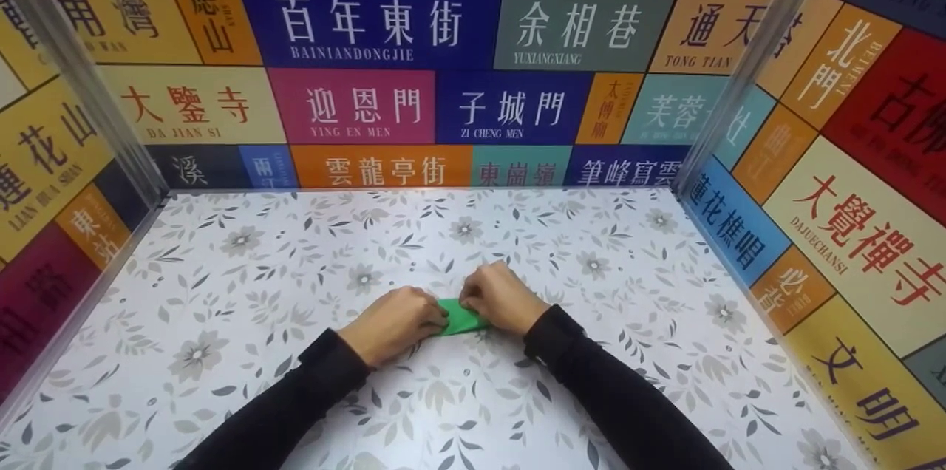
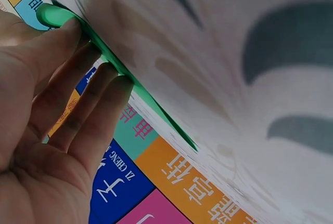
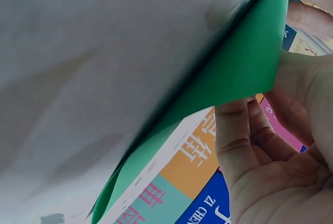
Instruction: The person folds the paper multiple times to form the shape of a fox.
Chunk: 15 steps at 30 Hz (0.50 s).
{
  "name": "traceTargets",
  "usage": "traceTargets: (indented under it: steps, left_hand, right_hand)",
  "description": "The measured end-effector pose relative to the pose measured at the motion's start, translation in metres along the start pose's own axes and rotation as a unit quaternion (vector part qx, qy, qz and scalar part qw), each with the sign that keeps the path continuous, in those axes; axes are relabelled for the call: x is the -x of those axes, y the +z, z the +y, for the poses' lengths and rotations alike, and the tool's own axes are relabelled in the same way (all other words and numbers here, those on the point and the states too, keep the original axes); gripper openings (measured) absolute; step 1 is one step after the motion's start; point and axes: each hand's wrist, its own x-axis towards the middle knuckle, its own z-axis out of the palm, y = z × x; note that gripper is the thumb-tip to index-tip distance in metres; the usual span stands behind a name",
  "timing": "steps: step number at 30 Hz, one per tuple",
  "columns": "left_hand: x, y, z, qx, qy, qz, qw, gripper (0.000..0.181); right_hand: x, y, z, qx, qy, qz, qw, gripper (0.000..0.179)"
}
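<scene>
A small strip of folded green paper [image 1: 463, 319] lies on the table between the two hands. My left hand [image 1: 397, 324] holds its left end with bent fingers. At the right end, my right hand [image 1: 505, 300] pinches the upper edge between thumb and fingers. In the left wrist view, the left thumb presses on the green paper [image 2: 54, 15] where it curls over, and the fingertips touch its edge. The right wrist view shows a flat, smooth face of the green paper [image 3: 242, 52] with a curved fold at its far end; the right thumb is partly hidden behind it.
The tabletop [image 1: 259, 396] has a white covering with grey flowers and leaves. Upright panels with coloured name blocks stand at the back [image 1: 362, 19], left [image 1: 44, 152] and right [image 1: 850, 233]. Clear strips [image 1: 96, 78] run up the corners.
</scene>
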Motion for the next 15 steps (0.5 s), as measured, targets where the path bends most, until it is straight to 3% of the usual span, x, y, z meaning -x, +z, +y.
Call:
traceTargets:
  steps: [7, 15]
  left_hand:
    - [-0.0005, -0.0013, -0.0006, 0.001, -0.005, -0.005, 1.0, 0.009]
    - [-0.0008, -0.0013, -0.0027, -0.006, 0.019, -0.003, 0.9998, 0.012]
  right_hand:
    - [-0.0005, -0.001, 0.004, -0.008, 0.003, -0.003, 1.0, 0.008]
    - [-0.0018, -0.0027, 0.0025, -0.007, 0.0, -0.013, 0.9999, 0.006]
